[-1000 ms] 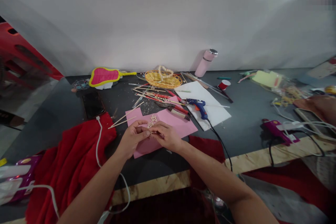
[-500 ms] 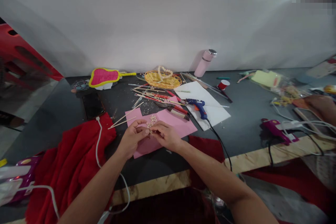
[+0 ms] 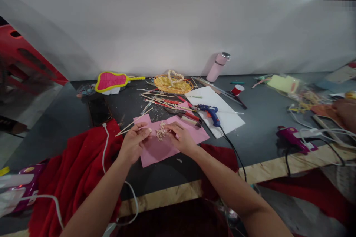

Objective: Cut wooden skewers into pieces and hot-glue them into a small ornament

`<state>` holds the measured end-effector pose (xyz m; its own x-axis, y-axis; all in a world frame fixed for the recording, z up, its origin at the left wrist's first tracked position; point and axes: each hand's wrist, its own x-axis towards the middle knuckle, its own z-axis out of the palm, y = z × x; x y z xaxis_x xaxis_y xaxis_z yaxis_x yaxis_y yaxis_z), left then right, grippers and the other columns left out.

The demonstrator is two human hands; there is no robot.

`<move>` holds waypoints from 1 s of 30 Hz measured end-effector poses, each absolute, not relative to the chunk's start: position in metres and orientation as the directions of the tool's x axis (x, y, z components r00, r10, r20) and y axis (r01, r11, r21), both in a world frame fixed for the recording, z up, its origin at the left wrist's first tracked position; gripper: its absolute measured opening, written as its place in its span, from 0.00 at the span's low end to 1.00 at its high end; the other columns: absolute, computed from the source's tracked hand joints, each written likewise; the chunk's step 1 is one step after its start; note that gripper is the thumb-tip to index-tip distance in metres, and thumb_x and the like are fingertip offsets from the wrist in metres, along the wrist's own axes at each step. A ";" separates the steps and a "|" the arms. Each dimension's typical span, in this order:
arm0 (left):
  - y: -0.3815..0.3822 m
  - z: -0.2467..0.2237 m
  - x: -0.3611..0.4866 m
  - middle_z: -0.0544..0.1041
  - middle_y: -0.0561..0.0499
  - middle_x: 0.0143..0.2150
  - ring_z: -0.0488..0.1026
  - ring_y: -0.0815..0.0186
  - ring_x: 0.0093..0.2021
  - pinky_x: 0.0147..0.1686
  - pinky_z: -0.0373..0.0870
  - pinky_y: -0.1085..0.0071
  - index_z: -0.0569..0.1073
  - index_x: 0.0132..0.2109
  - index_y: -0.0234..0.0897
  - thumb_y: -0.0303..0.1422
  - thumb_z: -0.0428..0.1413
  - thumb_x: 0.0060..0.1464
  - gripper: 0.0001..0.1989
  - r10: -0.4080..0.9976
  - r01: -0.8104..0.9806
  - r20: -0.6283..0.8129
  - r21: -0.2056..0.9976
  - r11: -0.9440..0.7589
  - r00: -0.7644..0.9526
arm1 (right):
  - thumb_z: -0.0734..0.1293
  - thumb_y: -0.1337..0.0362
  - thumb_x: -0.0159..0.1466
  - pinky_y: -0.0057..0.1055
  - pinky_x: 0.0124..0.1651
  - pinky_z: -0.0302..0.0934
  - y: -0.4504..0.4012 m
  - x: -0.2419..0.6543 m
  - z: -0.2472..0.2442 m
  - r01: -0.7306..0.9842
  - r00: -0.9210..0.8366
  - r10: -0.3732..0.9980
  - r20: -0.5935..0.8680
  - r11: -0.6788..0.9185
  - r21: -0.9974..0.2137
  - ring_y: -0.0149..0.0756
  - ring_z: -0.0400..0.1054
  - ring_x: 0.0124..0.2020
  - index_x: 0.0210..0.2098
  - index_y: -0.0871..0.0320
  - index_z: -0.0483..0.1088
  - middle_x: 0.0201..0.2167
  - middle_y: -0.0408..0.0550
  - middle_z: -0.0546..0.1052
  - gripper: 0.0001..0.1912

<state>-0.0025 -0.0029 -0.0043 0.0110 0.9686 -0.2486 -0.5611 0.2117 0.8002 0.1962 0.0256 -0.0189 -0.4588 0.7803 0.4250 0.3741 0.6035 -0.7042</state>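
Note:
A pile of small pale pieces [image 3: 160, 133], like short cut bits of stick, lies on the pink paper [image 3: 155, 155] between my hands. My left hand [image 3: 133, 141] is closed at the left of the pile, with a small pale piece [image 3: 150, 130] between thumb and forefinger. Over the right edge of the pile, my right hand [image 3: 180, 136] has its fingertips bent together. Whatever is between them is too small to make out. A thin wooden stick [image 3: 136, 120] runs out from behind my left hand.
Behind the paper lie pliers [image 3: 191, 119], a blue glue gun [image 3: 210, 113] on white sheets, loose sticks and a woven basket [image 3: 172, 84]. A phone [image 3: 99, 112] and red cloth [image 3: 80, 170] are at left. At far right, another person's hand [image 3: 345, 113] rests near a purple glue gun [image 3: 296, 139].
My hands have parted from their meeting point over the pile: the left has moved left with a small piece, the right slightly right. More of the pile shows between them.

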 end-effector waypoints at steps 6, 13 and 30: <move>-0.002 -0.006 -0.002 0.74 0.53 0.27 0.71 0.74 0.27 0.29 0.69 0.81 0.70 0.39 0.34 0.25 0.62 0.42 0.14 0.962 -0.590 -0.272 0.771 0.241 0.037 | 0.58 0.70 0.63 0.32 0.42 0.63 0.028 0.200 -0.013 0.399 -0.424 0.796 0.432 0.592 -0.700 0.35 0.66 0.40 0.47 0.56 0.66 0.40 0.50 0.71 0.14; -0.003 -0.005 -0.001 0.75 0.53 0.28 0.72 0.74 0.26 0.29 0.70 0.80 0.71 0.38 0.34 0.24 0.63 0.42 0.14 0.948 -0.575 -0.307 0.763 0.297 0.082 | 0.61 0.65 0.61 0.29 0.35 0.62 0.049 0.247 0.021 0.611 -0.320 0.863 0.390 0.503 -0.611 0.32 0.66 0.31 0.45 0.57 0.67 0.40 0.50 0.71 0.12; -0.006 -0.002 0.003 0.75 0.53 0.28 0.72 0.74 0.26 0.29 0.72 0.80 0.71 0.36 0.34 0.25 0.63 0.40 0.13 0.942 -0.545 -0.317 0.774 0.324 0.109 | 0.64 0.52 0.53 0.27 0.29 0.51 0.090 0.363 -0.007 0.892 0.206 0.977 -0.051 -0.209 -0.402 0.37 0.67 0.31 0.27 0.59 0.71 0.26 0.49 0.74 0.15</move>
<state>0.0026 -0.0055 -0.0016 0.1094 0.9420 -0.3174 -0.5447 0.3239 0.7735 0.3633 0.0900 -0.0070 0.2065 0.9771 -0.0509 0.8916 -0.2093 -0.4017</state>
